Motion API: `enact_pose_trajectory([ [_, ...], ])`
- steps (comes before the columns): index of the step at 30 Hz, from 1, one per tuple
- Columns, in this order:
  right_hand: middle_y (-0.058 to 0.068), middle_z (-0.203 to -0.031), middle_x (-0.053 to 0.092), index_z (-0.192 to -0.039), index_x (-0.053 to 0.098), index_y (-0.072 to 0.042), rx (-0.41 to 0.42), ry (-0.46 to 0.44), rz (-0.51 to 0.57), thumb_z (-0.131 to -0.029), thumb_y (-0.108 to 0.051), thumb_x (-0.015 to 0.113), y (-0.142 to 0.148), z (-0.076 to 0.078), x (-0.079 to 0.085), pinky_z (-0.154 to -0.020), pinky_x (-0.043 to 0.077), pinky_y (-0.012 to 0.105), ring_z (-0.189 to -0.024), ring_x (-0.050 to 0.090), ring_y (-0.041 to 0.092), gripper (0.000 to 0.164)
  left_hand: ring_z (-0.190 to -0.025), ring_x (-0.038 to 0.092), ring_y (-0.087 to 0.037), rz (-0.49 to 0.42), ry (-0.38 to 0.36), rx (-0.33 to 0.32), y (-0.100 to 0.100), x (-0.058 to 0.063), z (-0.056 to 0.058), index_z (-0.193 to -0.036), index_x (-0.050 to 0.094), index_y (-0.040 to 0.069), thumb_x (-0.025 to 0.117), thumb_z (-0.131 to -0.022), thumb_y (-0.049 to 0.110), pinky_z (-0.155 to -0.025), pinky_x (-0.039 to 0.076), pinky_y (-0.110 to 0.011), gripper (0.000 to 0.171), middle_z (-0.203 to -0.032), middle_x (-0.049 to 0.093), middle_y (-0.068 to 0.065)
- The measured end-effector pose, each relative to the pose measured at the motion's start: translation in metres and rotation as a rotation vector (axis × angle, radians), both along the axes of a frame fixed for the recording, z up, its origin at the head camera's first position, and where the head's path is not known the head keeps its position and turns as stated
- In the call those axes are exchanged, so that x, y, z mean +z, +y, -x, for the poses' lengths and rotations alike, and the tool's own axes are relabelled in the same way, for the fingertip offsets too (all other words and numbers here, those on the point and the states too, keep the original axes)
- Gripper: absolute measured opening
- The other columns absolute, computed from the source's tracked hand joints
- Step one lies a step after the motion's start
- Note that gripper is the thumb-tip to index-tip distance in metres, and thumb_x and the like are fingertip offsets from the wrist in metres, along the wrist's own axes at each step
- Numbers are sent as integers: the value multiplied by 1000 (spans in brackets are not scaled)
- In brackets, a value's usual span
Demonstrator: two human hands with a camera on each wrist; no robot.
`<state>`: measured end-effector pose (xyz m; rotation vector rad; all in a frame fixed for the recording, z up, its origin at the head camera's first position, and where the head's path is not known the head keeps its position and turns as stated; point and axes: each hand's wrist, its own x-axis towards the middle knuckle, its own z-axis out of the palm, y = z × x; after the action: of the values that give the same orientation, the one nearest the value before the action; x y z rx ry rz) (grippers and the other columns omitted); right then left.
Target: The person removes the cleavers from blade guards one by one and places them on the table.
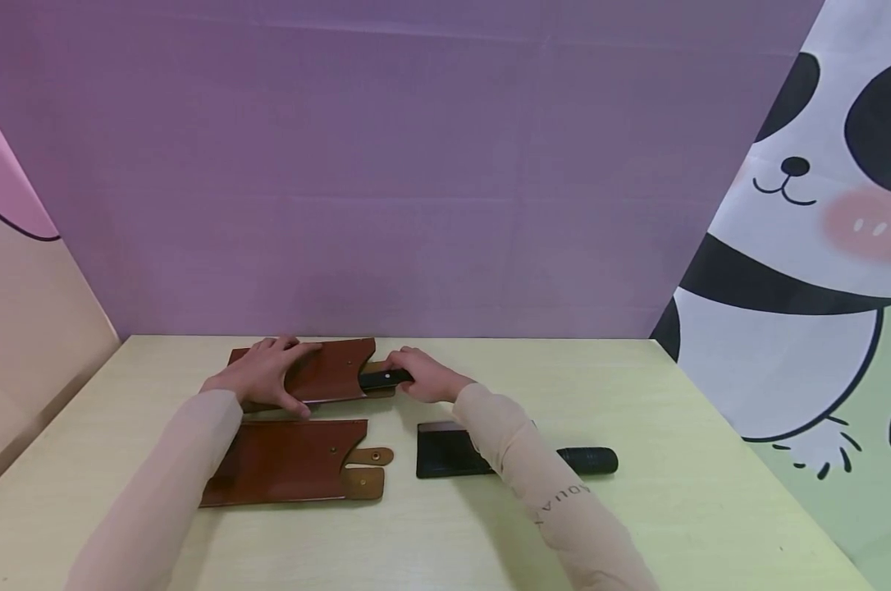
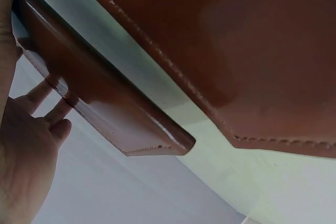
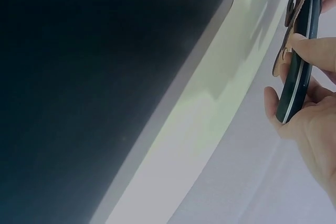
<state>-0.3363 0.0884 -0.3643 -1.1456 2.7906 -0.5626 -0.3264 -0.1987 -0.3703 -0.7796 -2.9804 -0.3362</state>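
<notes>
Your right hand (image 1: pixel 429 377) is gripping a black riveted knife handle (image 1: pixel 377 380); your spread left hand (image 1: pixel 262 371) is resting across its brown leather sheath (image 1: pixel 335 371).

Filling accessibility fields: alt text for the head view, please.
A person's right hand grips a black handle protruding from a brown leather sheath, which the left hand holds near the far edge of a pale table. Nearer lie a second brown sheath and a black cleaver partly hidden by the right sleeve.

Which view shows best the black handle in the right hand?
The right wrist view: the black handle appears large, its end visible. Head shows it small, partly covered by the right hand; left wrist does not show it.
</notes>
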Motion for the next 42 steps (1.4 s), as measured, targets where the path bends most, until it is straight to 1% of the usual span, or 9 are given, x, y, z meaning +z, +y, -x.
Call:
enact_pose_trajectory([
  [7,14,-110,54,-114,54,-2,3,2,14,-83,4,56,3,0,-3,-98,37,40,-108,48,27,32,-117,38,-38,-1,27,-11,0,-2,-1,-140,37,18,77,-57,58,-95,33,-59,101,-130,41,-16],
  [12,14,-110,54,-114,54,-2,6,13,22,-83,4,56,3,0,-4,-98,37,40,-107,48,27,31,-117,38,-37,3,42,-23,-1,-2,-1,-140,36,20,77,-57,58,-96,32,-59,101,-129,41,-15],
  [19,13,-109,54,-114,53,-3,3,10,19,-84,3,56,4,-1,-4,-97,38,40,-104,48,25,31,-119,36,-37,3,31,-24,-3,-2,-2,-141,35,22,77,-58,59,-98,29,-58,100,-132,39,-15],
  [29,13,-111,54,-115,53,-3,-3,10,21,-85,3,56,5,-4,-4,-97,38,40,-105,48,25,31,-118,37,-37,-12,56,-30,-4,-3,-3,-139,38,21,77,-56,60,-97,30,-58,99,-131,40,-16],
  [38,13,-114,55,-116,53,-4,-11,3,27,-85,2,57,8,-6,-4,-99,38,40,-106,48,25,32,-120,35,-38,-1,35,-24,-4,0,-5,-140,36,20,75,-58,61,-97,29,-60,100,-132,39,-16],
  [42,13,-112,55,-116,54,-4,-9,4,34,-84,3,57,10,-7,-3,-97,39,39,-104,49,24,32,-120,35,-37,-12,35,-22,-6,-1,-4,-140,36,20,76,-58,59,-97,29,-59,99,-131,39,-15],
])
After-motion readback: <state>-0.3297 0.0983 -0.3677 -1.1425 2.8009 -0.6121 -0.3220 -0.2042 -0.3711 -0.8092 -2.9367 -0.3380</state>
